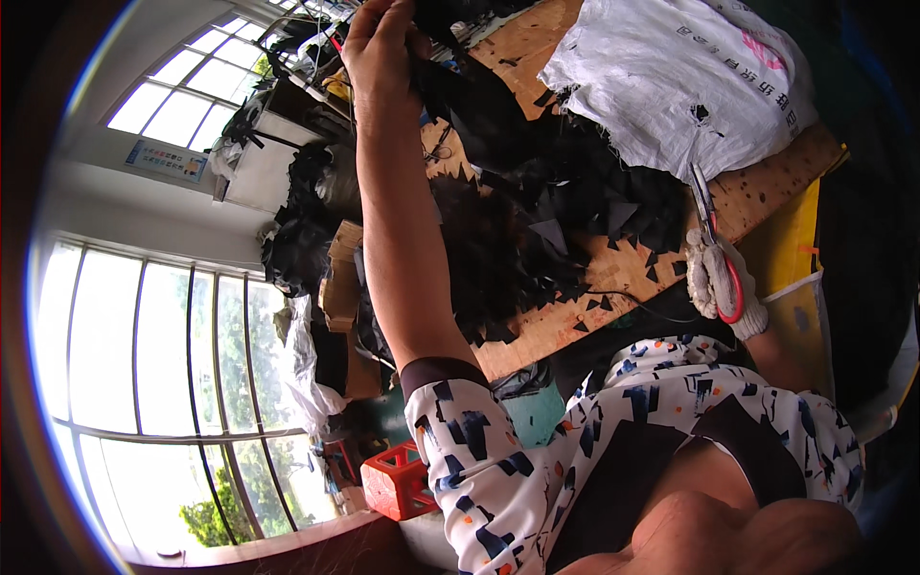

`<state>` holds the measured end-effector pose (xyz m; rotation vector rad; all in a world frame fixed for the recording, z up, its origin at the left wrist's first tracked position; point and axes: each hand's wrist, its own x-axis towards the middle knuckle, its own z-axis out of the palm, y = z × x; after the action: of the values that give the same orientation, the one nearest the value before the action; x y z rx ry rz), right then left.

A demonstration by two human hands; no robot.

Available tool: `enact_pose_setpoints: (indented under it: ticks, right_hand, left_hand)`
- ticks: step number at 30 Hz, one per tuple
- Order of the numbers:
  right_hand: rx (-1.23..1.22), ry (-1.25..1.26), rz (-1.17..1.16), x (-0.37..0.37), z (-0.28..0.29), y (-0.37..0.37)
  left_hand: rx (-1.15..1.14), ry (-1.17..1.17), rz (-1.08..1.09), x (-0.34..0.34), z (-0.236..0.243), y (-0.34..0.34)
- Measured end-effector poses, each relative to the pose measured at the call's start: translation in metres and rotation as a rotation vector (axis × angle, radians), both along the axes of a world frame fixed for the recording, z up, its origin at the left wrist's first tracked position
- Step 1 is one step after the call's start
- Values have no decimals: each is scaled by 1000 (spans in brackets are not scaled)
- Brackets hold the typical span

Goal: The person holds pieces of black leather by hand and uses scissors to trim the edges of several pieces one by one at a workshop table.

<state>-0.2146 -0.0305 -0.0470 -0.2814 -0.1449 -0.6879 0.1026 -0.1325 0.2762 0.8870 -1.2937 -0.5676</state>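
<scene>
My left hand (pixel 379 50) is stretched far out to the top edge, bare, its fingers pinched together on black fabric (pixel 460 91) that hangs down beside it. Part of those fingers is cut off by the frame. On the right, my right hand (pixel 721 278) wears a white knitted glove and grips scissors (pixel 704 206) with red handles, blades pointing up and away toward a white woven sack (pixel 671 86). Between the hands, a heap of black fabric scraps (pixel 517 230) covers much of the wooden table (pixel 599 287), with small dark triangular offcuts scattered around it.
Cardboard boxes (pixel 342 273) and dark bundles (pixel 297 230) are piled left of the table. An orange-red plastic stool (pixel 388 484) stands on the floor below them. Barred windows (pixel 158 355) line the left wall. A yellow panel (pixel 791 240) lies beyond the table's right edge.
</scene>
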Motion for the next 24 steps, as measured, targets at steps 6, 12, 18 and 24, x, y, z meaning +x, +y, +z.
enact_pose_setpoints:
  ticks: [6,12,18,24]
  right_hand:
    - [82,62,-2,-1,-1,0]
    - [296,213,46,18,28,8]
    - [220,331,1,17,0,6]
    - [237,238,68,21,4,5]
  left_hand:
    - [-45,-71,117,-9,30,33]
    - [-190,-202,407,21,78,102]
    - [-146,-337,799,42,90,173]
    - [298,-614,923,77,76,178]
